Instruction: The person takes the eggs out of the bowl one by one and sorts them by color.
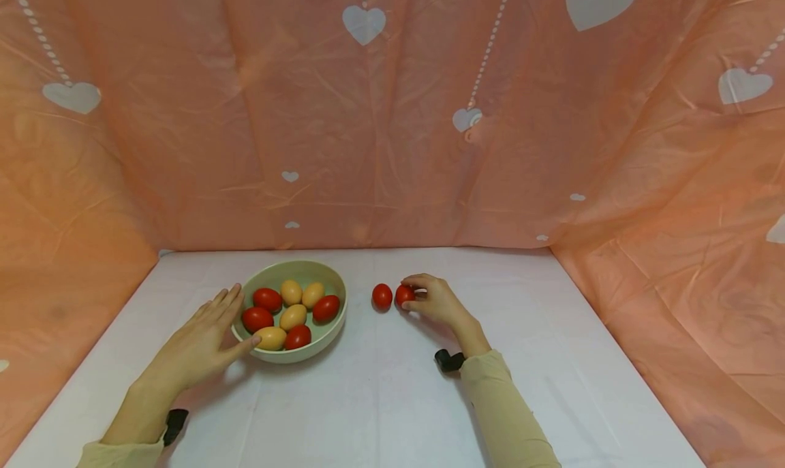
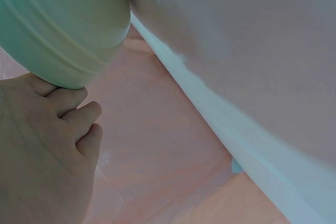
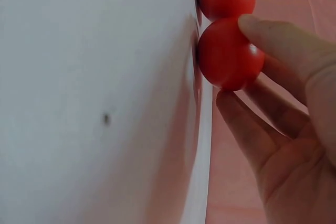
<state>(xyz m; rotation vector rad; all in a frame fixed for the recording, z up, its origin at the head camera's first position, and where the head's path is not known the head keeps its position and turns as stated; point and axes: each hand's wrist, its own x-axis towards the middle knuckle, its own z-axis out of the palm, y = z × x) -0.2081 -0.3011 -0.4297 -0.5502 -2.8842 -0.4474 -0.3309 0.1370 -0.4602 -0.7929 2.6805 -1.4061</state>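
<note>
My left hand (image 1: 196, 349) lies along the left side of a pale green bowl (image 1: 294, 357), fingers extended and thumb at the near rim. In the left wrist view, its fingers (image 2: 73, 114) are against the outside of the bowl (image 2: 68, 19). Several glossy red eggs and several yellow eggs, among them one yellow egg (image 1: 293, 317), lie in the bowl. To the right of it, my right hand (image 1: 438, 301) pinches a red egg (image 3: 226, 56) between thumb and fingers, close over the table. Another red egg (image 1: 382, 296) lies just left of that one.
A white cloth covers the table (image 1: 368, 413). Orange sheets with white hearts stand as walls behind it (image 1: 398, 209) and on both sides. Black wrist cameras show below each hand, at the cuffs of tan sleeves (image 1: 509, 413).
</note>
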